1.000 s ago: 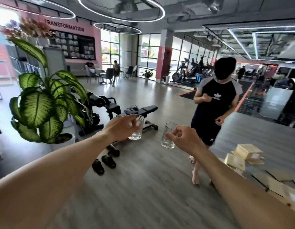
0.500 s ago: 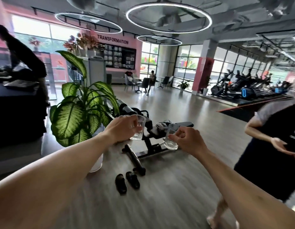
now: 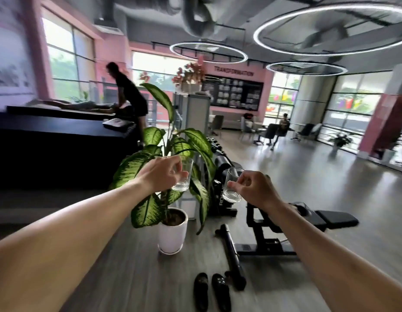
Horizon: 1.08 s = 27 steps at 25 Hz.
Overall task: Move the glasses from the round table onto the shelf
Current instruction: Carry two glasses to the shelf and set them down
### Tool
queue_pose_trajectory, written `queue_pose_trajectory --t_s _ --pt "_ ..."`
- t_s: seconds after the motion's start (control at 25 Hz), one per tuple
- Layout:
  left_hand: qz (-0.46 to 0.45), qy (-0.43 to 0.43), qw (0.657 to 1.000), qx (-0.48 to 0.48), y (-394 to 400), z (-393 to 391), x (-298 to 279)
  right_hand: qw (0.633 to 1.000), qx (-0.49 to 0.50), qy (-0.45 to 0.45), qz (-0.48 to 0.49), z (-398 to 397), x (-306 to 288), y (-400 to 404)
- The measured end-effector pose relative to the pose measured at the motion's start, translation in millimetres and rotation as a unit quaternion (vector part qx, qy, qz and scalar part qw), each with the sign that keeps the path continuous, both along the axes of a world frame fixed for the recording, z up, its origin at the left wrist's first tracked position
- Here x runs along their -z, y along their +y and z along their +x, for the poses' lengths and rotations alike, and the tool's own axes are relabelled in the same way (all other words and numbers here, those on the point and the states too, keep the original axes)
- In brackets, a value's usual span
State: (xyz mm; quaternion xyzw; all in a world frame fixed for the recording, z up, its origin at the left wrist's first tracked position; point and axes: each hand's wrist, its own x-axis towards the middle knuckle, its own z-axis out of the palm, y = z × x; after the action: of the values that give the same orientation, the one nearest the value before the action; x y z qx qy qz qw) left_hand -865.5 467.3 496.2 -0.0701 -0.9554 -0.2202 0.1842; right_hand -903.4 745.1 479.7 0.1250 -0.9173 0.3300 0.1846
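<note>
My left hand (image 3: 160, 174) grips one glass (image 3: 183, 175); my right hand (image 3: 255, 188) pinches another glass (image 3: 232, 186). A potted plant (image 3: 170, 176) stands just beyond and below the left hand.

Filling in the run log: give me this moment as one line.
left hand: holds glass | right hand: holds second glass | both upright, carried in the air | shelf: not in view

On the pink wall (image 3: 260, 74) I read "TRANSFORMATION" in dark capitals, blurred but legible, above a dark board (image 3: 232, 95) whose small print I cannot read. On the black rack (image 3: 222, 199) I make out white letters "RO"; the rest is unclear.
</note>
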Motion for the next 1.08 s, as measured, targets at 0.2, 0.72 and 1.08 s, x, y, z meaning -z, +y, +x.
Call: queue_pose_trajectory --t_s 0.2,0.72,1.08 --pt "0.032 0.011 0.993 -0.110 -47 -51 -8 0.995 -0.099 0.007 0.009 -102 -10 -59" --pt "0.000 0.010 0.971 -0.238 -266 -189 -23 0.968 -0.249 0.025 0.021 -301 -30 -299" --pt "0.000 0.008 0.962 -0.274 -407 -293 -20 0.958 -0.284 0.035 0.022 -412 -34 -465"
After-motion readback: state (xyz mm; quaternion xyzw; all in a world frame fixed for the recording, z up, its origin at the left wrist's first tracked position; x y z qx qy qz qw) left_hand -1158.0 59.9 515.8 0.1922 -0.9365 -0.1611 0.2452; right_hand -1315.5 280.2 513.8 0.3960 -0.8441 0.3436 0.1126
